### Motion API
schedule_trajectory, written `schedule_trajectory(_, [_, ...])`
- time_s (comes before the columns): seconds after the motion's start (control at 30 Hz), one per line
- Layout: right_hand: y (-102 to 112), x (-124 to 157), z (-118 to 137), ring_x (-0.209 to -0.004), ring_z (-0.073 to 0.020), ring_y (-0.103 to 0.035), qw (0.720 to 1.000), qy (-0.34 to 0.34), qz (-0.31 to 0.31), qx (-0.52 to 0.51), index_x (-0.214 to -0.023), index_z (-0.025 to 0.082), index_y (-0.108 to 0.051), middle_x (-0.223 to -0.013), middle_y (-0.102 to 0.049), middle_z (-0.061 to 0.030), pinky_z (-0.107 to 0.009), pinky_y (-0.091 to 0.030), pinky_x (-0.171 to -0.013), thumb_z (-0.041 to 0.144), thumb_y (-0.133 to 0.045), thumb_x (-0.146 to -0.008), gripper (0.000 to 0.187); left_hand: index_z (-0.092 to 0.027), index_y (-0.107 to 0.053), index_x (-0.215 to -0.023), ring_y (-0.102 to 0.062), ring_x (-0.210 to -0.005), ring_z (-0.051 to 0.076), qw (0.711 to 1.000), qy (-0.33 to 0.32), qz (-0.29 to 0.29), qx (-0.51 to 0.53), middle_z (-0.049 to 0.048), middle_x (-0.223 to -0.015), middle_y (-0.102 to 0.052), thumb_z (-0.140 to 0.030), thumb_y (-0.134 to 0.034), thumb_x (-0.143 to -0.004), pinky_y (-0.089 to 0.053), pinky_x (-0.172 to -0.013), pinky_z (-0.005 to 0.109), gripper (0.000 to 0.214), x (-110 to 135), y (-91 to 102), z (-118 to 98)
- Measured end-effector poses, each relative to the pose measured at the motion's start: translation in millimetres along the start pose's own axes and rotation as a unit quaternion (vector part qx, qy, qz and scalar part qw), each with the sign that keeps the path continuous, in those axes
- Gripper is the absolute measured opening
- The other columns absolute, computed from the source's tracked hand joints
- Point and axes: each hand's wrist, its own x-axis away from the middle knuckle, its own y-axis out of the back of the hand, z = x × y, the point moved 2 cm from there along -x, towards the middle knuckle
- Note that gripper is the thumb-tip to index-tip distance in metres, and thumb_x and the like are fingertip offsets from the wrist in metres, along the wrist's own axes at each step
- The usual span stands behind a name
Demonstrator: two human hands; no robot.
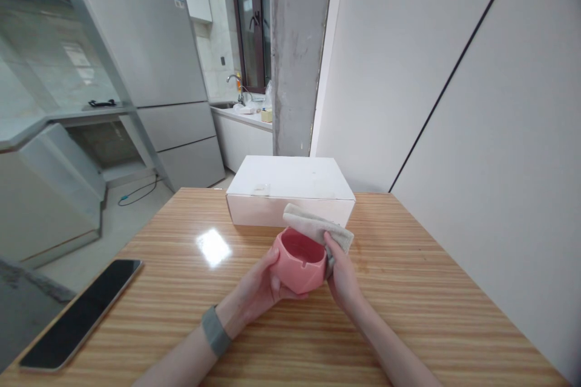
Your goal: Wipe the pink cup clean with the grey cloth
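Observation:
My left hand (261, 290) is wrapped round the left and underside of a pink faceted ashtray (297, 266), holding it just above the wooden table (422, 302). My right hand (344, 278) pinches a beige cloth (318, 227) against the ashtray's right rim. The cloth drapes over the back edge of the ashtray. A grey band sits on my left wrist (214, 331).
A closed white cardboard box (290, 184) lies on the table just behind the ashtray. A dark phone (84, 312) lies face up near the table's left edge. A white wall runs along the right; a fridge and kitchen counter stand beyond the table.

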Motion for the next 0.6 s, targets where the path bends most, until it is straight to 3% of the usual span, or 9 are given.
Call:
schedule_trajectory(0.13, [3.8, -2.0, -8.3, -0.129, -0.0243, -0.055, 1.0, 0.009, -0.011, 0.026, -0.11, 0.03, -0.072, -0.12, -0.073, 0.0018, -0.043, -0.034, -0.117, 0.05, -0.072, -0.077, 0.039, -0.021, -0.047, -0.136, -0.066, -0.102, 0.031, 0.998, -0.052, -0.029, -0.02, 0.0153, -0.126, -0.063, -0.035, -0.055, -0.093, -0.061, -0.07, 0.043, 0.046, -1.4, -1.2, -4.2])
schedule_trajectory(0.37, [0.3, 2.3, -23.3, -0.13, -0.0247, -0.054, 0.997, 0.049, -0.023, 0.061, -0.111, 0.03, -0.072, -0.122, -0.071, -0.0007, -0.045, -0.029, -0.119, 0.053, -0.074, -0.074, 0.044, -0.028, -0.036, -0.141, -0.059, -0.113, 0.03, 0.982, -0.159, -0.098, -0.031, 0.0134, -0.134, -0.056, -0.022, -0.066, -0.086, -0.057, -0.083, 0.048, 0.062, -1.3, -8.5, -7.5])
schedule_trajectory(0.5, [-2.0, 5.3, -20.1, -0.127, -0.024, -0.057, 0.995, 0.057, -0.035, 0.07, -0.104, 0.03, -0.074, -0.117, -0.074, -0.0006, -0.043, -0.032, -0.117, 0.054, -0.074, -0.073, 0.039, -0.036, -0.03, -0.145, -0.058, -0.118, 0.03, 0.981, -0.167, -0.089, -0.043, 0.0113, -0.142, -0.049, -0.023, -0.069, -0.085, -0.054, -0.089, 0.05, 0.072, 1.3, -15.7, -4.9])
schedule_trajectory(0.6, [-1.1, 4.2, -15.6, -0.128, -0.0237, -0.056, 0.994, 0.056, -0.037, 0.08, -0.104, 0.029, -0.074, -0.116, -0.074, -0.0007, -0.042, -0.034, -0.116, 0.052, -0.073, -0.074, 0.037, -0.034, -0.031, -0.146, -0.056, -0.121, 0.033, 0.987, -0.137, -0.067, -0.041, 0.0129, -0.142, -0.051, -0.031, -0.066, -0.088, -0.054, -0.089, 0.051, 0.067, 1.0, -17.5, -6.4])
